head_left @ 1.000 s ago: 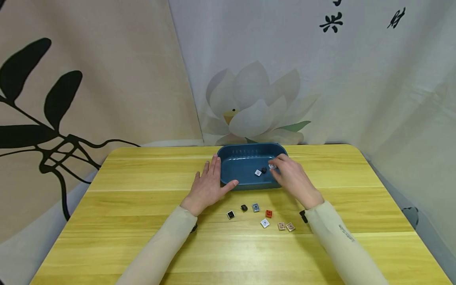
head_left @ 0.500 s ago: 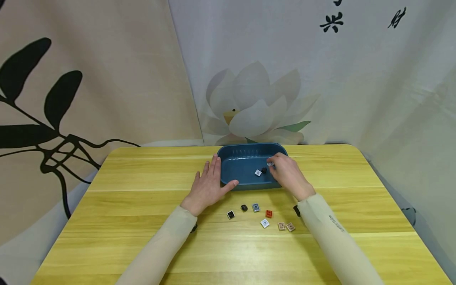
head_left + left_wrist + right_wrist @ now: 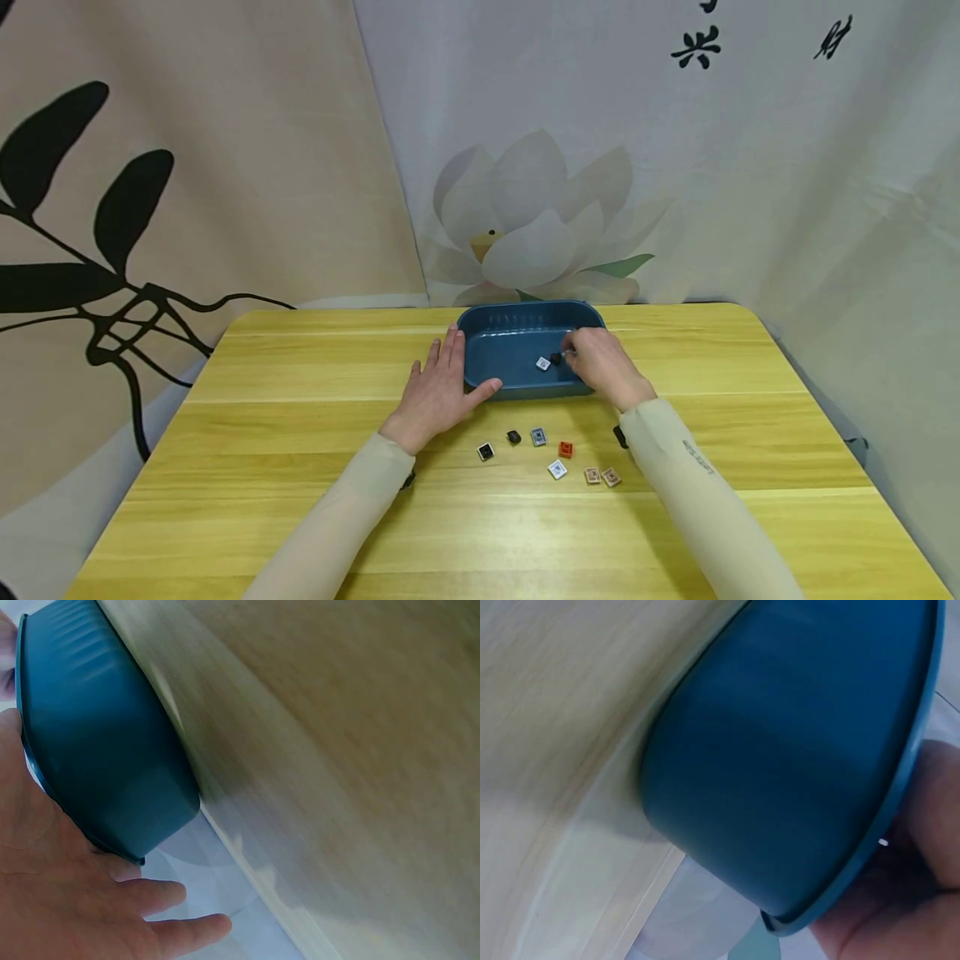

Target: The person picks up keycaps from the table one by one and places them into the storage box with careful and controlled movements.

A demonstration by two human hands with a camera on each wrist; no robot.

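A blue tray (image 3: 517, 390) stands at the table's far edge. My left hand (image 3: 435, 390) rests against its left end, fingers straight and thumb along the front rim; in the left wrist view this hand (image 3: 67, 900) lies along the tray's outer wall (image 3: 105, 742). My right hand (image 3: 606, 365) reaches over the right end and pinches a small pale keycap (image 3: 569, 352), mostly hidden by the fingers. Inside the tray, a white keycap (image 3: 543, 364) and a black keycap (image 3: 556, 358) lie near those fingertips. In the right wrist view the tray wall (image 3: 780, 765) hides the fingertips.
Several keycaps lie on the wooden table (image 3: 315, 467) before the tray, including a black one (image 3: 513, 437), a grey-blue one (image 3: 538, 437), a red one (image 3: 566, 450), a white one (image 3: 557, 469) and a beige one (image 3: 592, 476). A printed curtain (image 3: 300, 167) hangs behind.
My right hand has shifted slightly left within the tray and turned, so the pale keycap is now mostly covered. The left hand, the tray and the keycaps on the table have stayed put.
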